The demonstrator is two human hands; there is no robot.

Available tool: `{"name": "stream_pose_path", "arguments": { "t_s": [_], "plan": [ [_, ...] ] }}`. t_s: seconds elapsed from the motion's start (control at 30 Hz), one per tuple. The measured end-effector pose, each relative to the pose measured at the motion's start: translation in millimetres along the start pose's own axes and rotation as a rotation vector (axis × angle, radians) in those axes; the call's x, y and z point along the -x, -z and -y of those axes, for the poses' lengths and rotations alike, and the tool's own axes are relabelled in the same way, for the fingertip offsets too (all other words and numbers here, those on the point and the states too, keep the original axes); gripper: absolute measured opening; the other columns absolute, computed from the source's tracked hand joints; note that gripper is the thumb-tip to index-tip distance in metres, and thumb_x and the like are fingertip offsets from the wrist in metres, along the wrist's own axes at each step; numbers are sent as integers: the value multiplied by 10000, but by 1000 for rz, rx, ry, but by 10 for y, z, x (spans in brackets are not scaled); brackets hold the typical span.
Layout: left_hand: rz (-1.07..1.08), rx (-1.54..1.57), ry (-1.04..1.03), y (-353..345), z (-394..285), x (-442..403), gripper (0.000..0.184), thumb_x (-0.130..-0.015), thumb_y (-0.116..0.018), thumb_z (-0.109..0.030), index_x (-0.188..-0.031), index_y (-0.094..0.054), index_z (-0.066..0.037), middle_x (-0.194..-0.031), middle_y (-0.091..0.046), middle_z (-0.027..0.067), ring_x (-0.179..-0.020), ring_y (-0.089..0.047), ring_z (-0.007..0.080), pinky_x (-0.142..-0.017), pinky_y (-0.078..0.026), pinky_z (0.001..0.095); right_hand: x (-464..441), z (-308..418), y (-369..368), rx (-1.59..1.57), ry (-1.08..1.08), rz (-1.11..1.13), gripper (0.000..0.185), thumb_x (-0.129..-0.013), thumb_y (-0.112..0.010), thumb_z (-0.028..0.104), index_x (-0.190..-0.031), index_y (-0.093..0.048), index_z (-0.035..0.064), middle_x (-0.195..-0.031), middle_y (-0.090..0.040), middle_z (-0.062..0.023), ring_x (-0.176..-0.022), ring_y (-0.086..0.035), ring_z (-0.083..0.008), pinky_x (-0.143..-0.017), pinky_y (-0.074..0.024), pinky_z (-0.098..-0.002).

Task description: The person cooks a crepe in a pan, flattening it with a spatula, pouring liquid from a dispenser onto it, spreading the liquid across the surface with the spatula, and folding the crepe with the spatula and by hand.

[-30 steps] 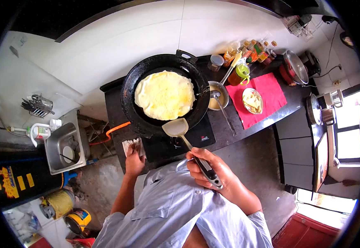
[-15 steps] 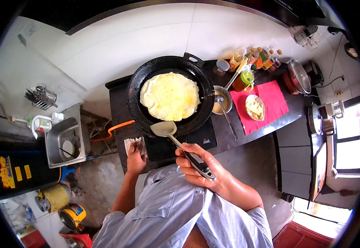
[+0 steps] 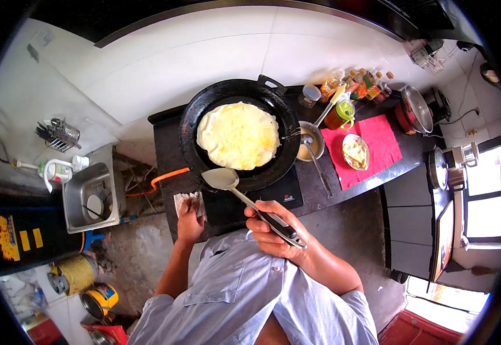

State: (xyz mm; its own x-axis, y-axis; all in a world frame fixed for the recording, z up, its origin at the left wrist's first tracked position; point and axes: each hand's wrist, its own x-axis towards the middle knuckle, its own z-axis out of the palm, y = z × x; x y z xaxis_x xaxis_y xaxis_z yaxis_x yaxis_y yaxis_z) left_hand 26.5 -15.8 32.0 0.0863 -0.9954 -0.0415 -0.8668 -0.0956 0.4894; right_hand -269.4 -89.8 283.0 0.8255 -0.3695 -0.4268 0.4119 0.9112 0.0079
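My right hand [image 3: 276, 230] is closed around the dark handle of a spatula [image 3: 222, 179]. Its broad metal blade hovers over the near rim of a black wok [image 3: 188, 129]. Inside the wok lies a wide, pale yellow, round pancake [image 3: 239, 136] with uneven edges. Down on the counter's front edge, left of the wok, my left hand [image 3: 189, 223] has its fingers on a folded white cloth [image 3: 180, 201]. The cloth appears gripped, though the fingertips are in shadow.
Right of the wok are a pot of batter [image 3: 315, 133] with a ladle [image 3: 317, 164], a green-lidded oil jug [image 3: 341, 115] and a plate of food [image 3: 356, 152] on a red cloth [image 3: 385, 144]. Bottles [image 3: 365, 80] line the wall. A sink [image 3: 89, 190] stands left.
The spatula blade has shifted slightly left along the wok's near rim, and its handle end has moved a little right. My left hand stays on the cloth. The pancake looks unchanged.
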Motion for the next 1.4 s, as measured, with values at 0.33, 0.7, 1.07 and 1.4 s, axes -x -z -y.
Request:
{"name": "stream_pose_path", "arguments": {
  "t_s": [0.33, 0.7, 1.07, 1.4],
  "plan": [
    [36, 46, 34, 46, -46, -8, 611, -833, -768, -147, -1400, -591, -4, -1526, -485, 254, -1448, -419, 428, -1216, -347, 472, 362, -45, -28, 98, 69, -1, 273, -1049, -541, 364, -1061, -532, 91, -689, -483, -4, -399, -394, -98, -303, -345, -253],
    [22, 36, -1, 35, -78, -13, 644, -813, -730, -126, -1425, -566, -12, -1518, -490, 247, -1460, -397, 445, -1235, -320, 496, 627, -176, 55, 271, 284, -138, 261, -1021, -554, 327, -1070, -548, 70, -657, -471, -3, -403, -388, -94, -338, -339, -253],
    [-35, 41, -39, -92, 26, 6, 631, -802, -713, -105, -1406, -559, -6, -1517, -480, 253, -1451, -398, 448, -1237, -301, 510, 655, -158, 88, 277, 343, -148, 260, -1011, -569, 330, -1026, -556, 71, -643, -458, -29, -425, -391, -113, -352, -317, -264],
    [-86, 51, -9, -182, 21, -32, 658, -785, -716, -84, -1418, -547, -16, -1506, -486, 248, -1450, -400, 436, -1217, -311, 526, 696, -135, 19, 320, 380, -167, 287, -1032, -558, 360, -967, -514, 83, -648, -455, -16, -434, -382, -104, -368, -324, -259]
  ]
}}
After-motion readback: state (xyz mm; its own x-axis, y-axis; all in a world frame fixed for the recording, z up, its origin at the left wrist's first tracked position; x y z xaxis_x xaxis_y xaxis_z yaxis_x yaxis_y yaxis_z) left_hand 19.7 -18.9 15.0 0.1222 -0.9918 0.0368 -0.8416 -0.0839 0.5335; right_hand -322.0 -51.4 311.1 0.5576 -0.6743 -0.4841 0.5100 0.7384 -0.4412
